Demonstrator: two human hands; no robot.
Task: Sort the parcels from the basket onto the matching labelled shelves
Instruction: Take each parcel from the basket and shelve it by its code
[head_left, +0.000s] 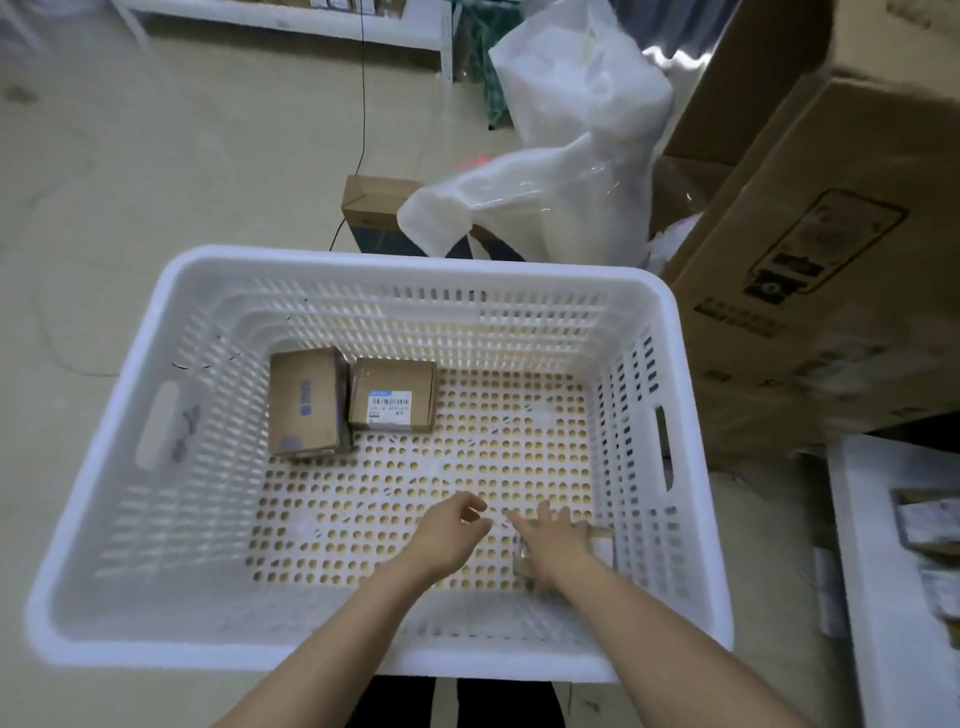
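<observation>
White plastic basket: on the floor, perforated bottom and slotted walls, long axis left to right; three parcels inside.
Long parcel: brown cardboard, far-left part of the basket bottom. Long axis runs near to far, slightly turned. Blue print on the upper face.
Labelled parcel: smaller brown box just right of the long parcel, sides touching or nearly so. Roughly square from above. White barcode label faces up, its text lines running left to right.
Third parcel: small, brown, near-right corner of the basket, close to the right wall. Mostly hidden under the hand and blurred; long axis not readable.
Left hand: over the basket bottom, near the middle front, fingers loosely curled, holding nothing. Fingertips point toward the right hand, just apart from it.
Right hand: laid on top of the third parcel, fingers stretched toward the far wall. Blurred; cannot tell whether it grips the box or only rests on it.
Cartons: large, brown, printed, stacked right of the basket.
Bags: white and clear plastic, behind the basket.
Small box: cardboard, just beyond the far rim.
</observation>
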